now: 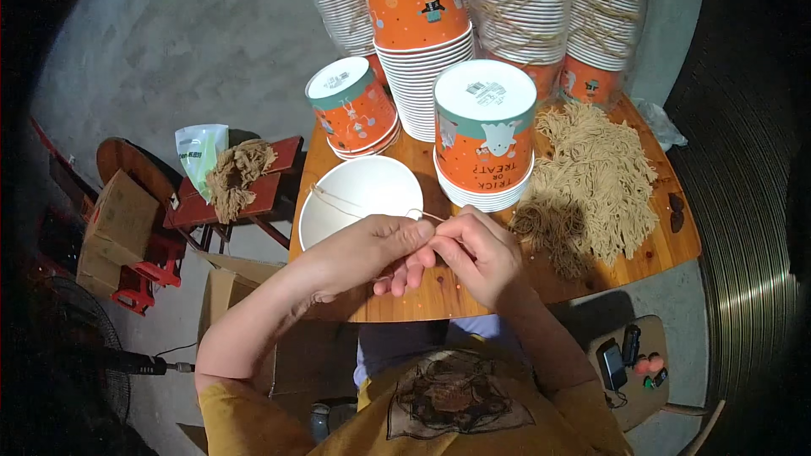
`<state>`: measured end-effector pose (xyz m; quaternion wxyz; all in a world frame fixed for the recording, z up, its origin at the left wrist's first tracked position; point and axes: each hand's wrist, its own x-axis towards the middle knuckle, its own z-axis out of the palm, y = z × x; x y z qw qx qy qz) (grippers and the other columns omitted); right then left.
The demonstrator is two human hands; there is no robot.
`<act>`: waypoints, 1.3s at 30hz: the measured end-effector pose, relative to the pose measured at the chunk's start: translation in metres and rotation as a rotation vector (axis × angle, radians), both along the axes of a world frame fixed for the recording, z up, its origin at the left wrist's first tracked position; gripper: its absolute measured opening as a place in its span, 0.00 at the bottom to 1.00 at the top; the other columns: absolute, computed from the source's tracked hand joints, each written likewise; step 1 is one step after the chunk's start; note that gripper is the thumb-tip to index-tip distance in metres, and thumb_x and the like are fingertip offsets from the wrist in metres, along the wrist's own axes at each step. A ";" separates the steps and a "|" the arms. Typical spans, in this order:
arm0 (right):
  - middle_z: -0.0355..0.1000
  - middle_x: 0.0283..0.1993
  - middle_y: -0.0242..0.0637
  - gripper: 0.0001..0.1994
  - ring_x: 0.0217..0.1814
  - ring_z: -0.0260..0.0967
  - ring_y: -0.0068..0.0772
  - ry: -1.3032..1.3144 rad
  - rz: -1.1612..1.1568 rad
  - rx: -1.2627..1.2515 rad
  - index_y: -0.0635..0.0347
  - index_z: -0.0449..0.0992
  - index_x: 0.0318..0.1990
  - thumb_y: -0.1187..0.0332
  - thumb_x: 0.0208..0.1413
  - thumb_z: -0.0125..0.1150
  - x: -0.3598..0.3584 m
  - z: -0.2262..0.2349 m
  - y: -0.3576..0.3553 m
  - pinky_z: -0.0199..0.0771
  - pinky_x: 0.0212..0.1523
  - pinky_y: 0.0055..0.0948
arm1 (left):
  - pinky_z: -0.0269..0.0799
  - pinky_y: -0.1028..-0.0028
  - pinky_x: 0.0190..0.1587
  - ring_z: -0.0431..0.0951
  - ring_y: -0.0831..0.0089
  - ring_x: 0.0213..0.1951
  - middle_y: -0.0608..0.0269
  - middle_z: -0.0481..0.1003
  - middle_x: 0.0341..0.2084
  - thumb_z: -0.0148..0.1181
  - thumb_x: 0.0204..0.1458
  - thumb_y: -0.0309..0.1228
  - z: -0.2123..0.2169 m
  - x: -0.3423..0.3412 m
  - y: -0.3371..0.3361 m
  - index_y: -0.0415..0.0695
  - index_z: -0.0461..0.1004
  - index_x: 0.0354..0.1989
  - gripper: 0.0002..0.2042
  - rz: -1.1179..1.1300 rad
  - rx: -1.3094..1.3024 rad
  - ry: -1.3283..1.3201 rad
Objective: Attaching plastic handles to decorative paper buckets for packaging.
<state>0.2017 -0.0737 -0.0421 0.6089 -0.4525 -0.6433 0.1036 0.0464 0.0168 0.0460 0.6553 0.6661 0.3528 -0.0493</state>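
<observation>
One head-worn fisheye view looks steeply down, close over the wooden table (650,245) and lap.

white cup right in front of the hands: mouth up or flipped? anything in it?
Mouth up and empty. The white paper cup shows its bare white inside, with only a thin string crossing its rim toward the left hand and right hand.

Stacks of orange cups (418,42) are set along the far edge of the wooden table (667,245), two stacks (486,131) nearer its middle. A heap of tan string (591,181) is spread toward the right edge. A red stool (232,194) beside the left edge carries a string bundle (236,173) and a green bag (200,152).
</observation>
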 end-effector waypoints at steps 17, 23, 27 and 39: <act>0.68 0.26 0.31 0.03 0.27 0.66 0.15 0.403 0.125 -0.277 0.63 0.70 0.31 0.78 0.51 0.58 -0.003 -0.009 -0.003 0.66 0.28 0.18 | 0.66 0.83 0.27 0.69 0.86 0.25 0.71 0.69 0.24 0.52 0.57 0.26 -0.007 -0.010 0.009 0.41 0.65 0.33 0.04 -0.014 0.325 -0.104; 0.68 0.26 0.35 0.09 0.25 0.70 0.25 0.134 -0.146 -0.033 0.62 0.67 0.30 0.81 0.44 0.61 -0.028 -0.041 0.008 0.70 0.25 0.25 | 0.68 0.79 0.36 0.70 0.81 0.31 0.68 0.71 0.30 0.57 0.54 0.28 -0.028 -0.035 0.013 0.39 0.68 0.45 0.12 -0.077 0.504 -0.085; 0.65 0.25 0.36 0.10 0.24 0.70 0.33 0.105 -0.158 0.017 0.61 0.65 0.30 0.80 0.43 0.61 -0.033 -0.045 0.015 0.73 0.25 0.29 | 0.69 0.79 0.37 0.70 0.81 0.31 0.68 0.70 0.32 0.57 0.53 0.28 -0.027 -0.034 0.013 0.39 0.69 0.47 0.14 -0.141 0.518 0.061; 0.65 0.24 0.36 0.11 0.22 0.69 0.37 0.053 -0.195 0.047 0.59 0.64 0.29 0.79 0.42 0.61 -0.036 -0.047 0.024 0.71 0.22 0.33 | 0.66 0.81 0.36 0.67 0.83 0.30 0.71 0.69 0.31 0.58 0.52 0.28 -0.030 -0.029 0.017 0.43 0.68 0.51 0.17 -0.095 0.411 -0.016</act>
